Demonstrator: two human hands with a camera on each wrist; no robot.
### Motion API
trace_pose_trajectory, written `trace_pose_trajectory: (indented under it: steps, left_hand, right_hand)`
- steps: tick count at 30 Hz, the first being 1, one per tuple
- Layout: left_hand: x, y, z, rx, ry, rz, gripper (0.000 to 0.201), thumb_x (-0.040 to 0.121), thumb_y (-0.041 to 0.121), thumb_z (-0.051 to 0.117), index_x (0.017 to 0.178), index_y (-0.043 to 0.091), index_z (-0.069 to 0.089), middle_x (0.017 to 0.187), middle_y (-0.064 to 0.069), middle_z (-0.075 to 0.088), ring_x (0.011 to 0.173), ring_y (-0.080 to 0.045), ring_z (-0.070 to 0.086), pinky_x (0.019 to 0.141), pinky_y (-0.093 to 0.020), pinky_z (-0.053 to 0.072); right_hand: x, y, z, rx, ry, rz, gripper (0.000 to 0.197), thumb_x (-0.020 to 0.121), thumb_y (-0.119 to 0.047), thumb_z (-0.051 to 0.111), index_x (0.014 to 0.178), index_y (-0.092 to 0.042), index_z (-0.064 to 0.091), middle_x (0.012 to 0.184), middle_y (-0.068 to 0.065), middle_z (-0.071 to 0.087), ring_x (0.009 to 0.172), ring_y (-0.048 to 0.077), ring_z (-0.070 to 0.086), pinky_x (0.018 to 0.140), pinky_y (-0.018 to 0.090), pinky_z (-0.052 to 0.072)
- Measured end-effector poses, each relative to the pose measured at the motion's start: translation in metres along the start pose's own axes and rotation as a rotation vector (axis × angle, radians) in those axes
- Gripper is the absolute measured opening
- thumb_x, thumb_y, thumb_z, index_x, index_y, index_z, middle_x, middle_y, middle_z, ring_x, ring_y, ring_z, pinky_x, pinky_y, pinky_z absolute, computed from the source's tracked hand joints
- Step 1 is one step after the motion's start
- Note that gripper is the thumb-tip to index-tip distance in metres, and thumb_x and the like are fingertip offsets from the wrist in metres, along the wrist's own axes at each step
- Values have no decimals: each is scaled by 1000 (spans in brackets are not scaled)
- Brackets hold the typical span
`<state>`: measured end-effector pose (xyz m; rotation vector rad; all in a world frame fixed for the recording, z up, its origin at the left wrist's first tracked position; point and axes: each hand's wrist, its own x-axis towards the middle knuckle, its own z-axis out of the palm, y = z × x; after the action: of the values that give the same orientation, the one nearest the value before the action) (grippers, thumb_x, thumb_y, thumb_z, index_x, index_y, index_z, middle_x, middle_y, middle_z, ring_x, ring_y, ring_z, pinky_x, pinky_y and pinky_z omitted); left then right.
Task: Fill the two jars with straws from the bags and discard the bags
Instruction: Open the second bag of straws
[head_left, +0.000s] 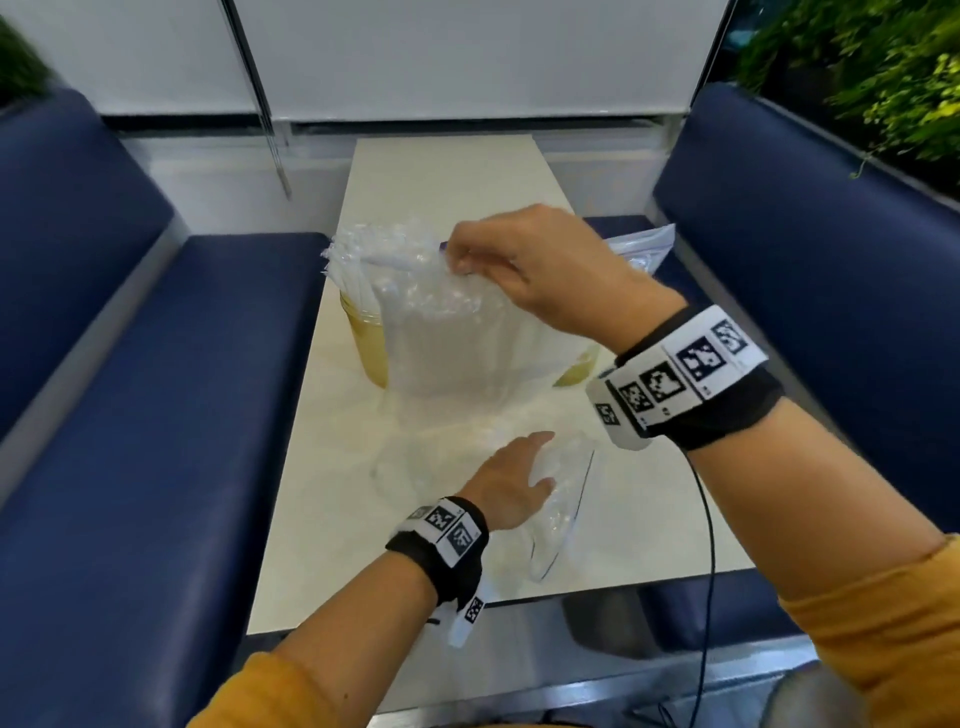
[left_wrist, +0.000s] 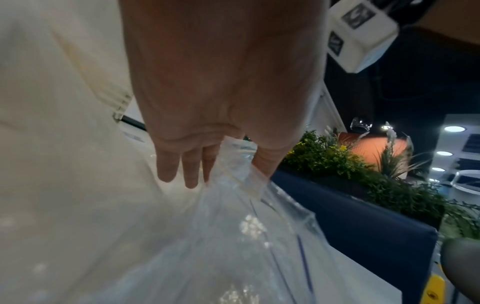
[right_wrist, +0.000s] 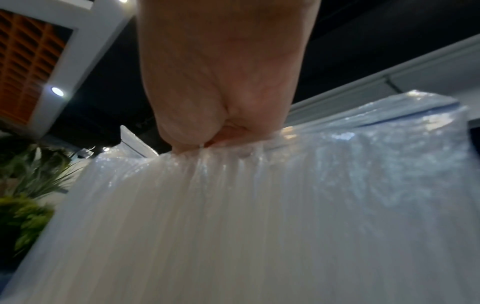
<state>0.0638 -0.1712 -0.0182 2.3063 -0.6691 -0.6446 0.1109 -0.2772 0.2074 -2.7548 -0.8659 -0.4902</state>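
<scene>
Toward the middle of the cream bench (head_left: 457, 171), right hand (head_left: 540, 270) raised, its grip pinching the top edge of a clear plastic bag (head_left: 447, 338); from the right wrist view the fingers (right_wrist: 182, 142) are curled tight and the film (right_wrist: 233, 216) gathers into pleats under the pinch. One bag hangs from that pinch and drapes down to the bench surface, blurred at its lower end. Behind it, toward the left edge of the bench, one amber jar (head_left: 369, 343) stands upright with a bundle of clear wrapped straws (head_left: 358, 260) sticking out of its mouth; count of straws cannot be told. A sliver of amber (head_left: 576, 371) shows past the bag's right side, near the right wrist band, probably the second jar, mostly hidden. Left hand (head_left: 511, 480) low, near the bench's near edge, fingers straight and lying on the clear film spread there; in the left wrist view three fingers (left_wrist: 191, 164) show extended against the plastic (left_wrist: 259, 236), grip spread, not curled round anything. Whether that film belongs to the hanging bag or to a separate one cannot be told. Another flat bag (head_left: 644, 247) with a blue strip lies at the right edge of the bench, beyond the right hand. Two blue cushioned seats (head_left: 156, 415) flank the bench.
</scene>
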Motion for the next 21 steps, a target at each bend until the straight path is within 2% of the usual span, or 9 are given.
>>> trace_pose_trajectory:
  steps: [6, 8, 9, 11, 13, 15, 17, 18, 21]
  left_hand:
    - [-29, 0, -17, 38, 11, 0, 72, 104, 38, 47, 161, 20, 9, 167, -2, 19, 153, -21, 18, 121, -29, 16]
    - [-42, 5, -32, 87, 40, -18, 67, 103, 42, 48, 160, 18, 20, 162, -2, 30, 147, -21, 31, 119, -29, 26]
    - [-50, 10, -42, 138, 89, -2, 59, 103, 42, 49, 155, 18, 34, 154, -3, 41, 138, -20, 43, 114, -30, 35]
    - [-65, 23, -67, 205, 269, 71, 35, 100, 33, 55, 131, 20, 62, 124, 2, 64, 107, -16, 62, 95, -31, 50]
    - [-80, 40, -96, 189, 505, 158, 17, 94, 23, 58, 104, 22, 72, 91, 7, 70, 77, -10, 60, 75, -34, 54]
    - [-91, 57, -127, 216, 784, 238, 11, 92, 22, 58, 92, 21, 69, 73, 11, 61, 64, -9, 52, 59, -27, 46]
    - [-92, 65, -154, 405, 978, 234, 7, 91, 24, 60, 91, 21, 66, 75, 10, 55, 71, -11, 49, 59, -23, 35]
    - [-88, 64, -164, 520, 989, 200, 7, 91, 26, 61, 92, 21, 67, 82, 8, 58, 79, -14, 51, 64, -25, 34]
    - [-70, 52, -182, 658, 812, 26, 14, 95, 30, 58, 101, 24, 70, 104, 5, 64, 97, -21, 57, 75, -31, 32]
  right_hand:
    - [-6, 4, 67, 39, -158, 15, 17, 100, -33, 44, 100, -26, 60, 87, -4, 67, 78, 24, 61, 64, 38, 50]
    - [-7, 5, 80, 46, -147, 22, 19, 102, -33, 44, 102, -24, 61, 91, -5, 68, 81, 23, 62, 64, 37, 50]
    - [-6, 5, 85, 49, -131, 23, 20, 102, -33, 44, 105, -25, 62, 95, -6, 69, 84, 23, 63, 65, 37, 50]
    - [-2, 6, 89, 82, -102, 21, 23, 102, -35, 45, 110, -25, 64, 101, -5, 69, 90, 22, 63, 69, 39, 52]
    - [3, 6, 92, 165, -76, 8, 29, 99, -39, 44, 110, -23, 66, 101, -2, 65, 92, 21, 61, 73, 42, 52]
    - [5, 6, 93, 272, -37, 6, 37, 91, -42, 42, 105, -17, 67, 98, 1, 62, 91, 21, 58, 76, 41, 50]
    - [5, 5, 94, 361, 16, 28, 36, 86, -35, 40, 99, -11, 64, 94, 4, 62, 87, 22, 57, 76, 40, 49]
    - [4, 4, 94, 397, 44, 53, 30, 87, -29, 41, 98, -10, 62, 93, 4, 63, 85, 22, 58, 75, 41, 49]
    - [0, 4, 93, 496, 123, 141, 19, 85, -8, 44, 98, -12, 58, 91, 2, 63, 83, 20, 58, 71, 36, 49]
